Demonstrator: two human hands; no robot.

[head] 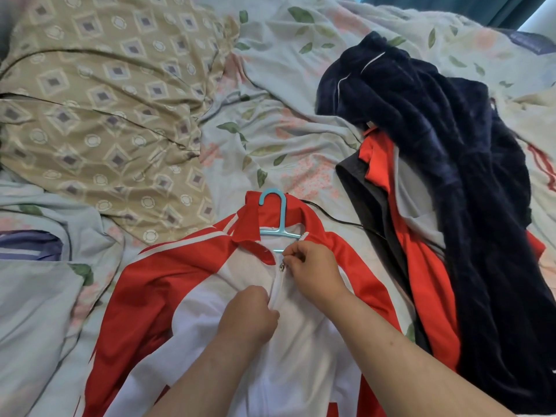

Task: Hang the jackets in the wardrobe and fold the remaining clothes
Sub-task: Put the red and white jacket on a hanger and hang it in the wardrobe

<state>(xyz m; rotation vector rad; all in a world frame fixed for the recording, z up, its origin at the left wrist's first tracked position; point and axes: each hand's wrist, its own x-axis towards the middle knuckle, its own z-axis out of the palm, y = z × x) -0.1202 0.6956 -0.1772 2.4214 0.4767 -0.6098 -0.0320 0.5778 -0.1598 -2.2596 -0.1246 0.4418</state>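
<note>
We're right over the red and white jacket [192, 296], spread front-up on the bed with its collar pointing away from us. A light blue hanger [272, 219] sits inside the neck, its hook poking out past the collar onto the floral bedsheet [270, 130]. Our right hand [313, 272] is up near the collar, fingers curled in a tight pinch on the zipper pull [282, 266], which sits close to the top of the zip. Our left hand [251, 314] is just below it, fingers bunched around the white fabric along the zip line, gripping it firmly. So the jacket lies directly under both hands, zipped up most of the way.

Off to the right, close against the jacket's sleeve, there's a heap: a dark navy fleece garment [451, 164] draped over an orange-red garment [421, 260] and a dark grey piece [370, 191]. A thin black cable [340, 221] runs from behind the collar toward that heap. Upper left, a tan patterned quilt [105, 100] lies rumpled, well clear of the hands. Nothing covers the zip itself.
</note>
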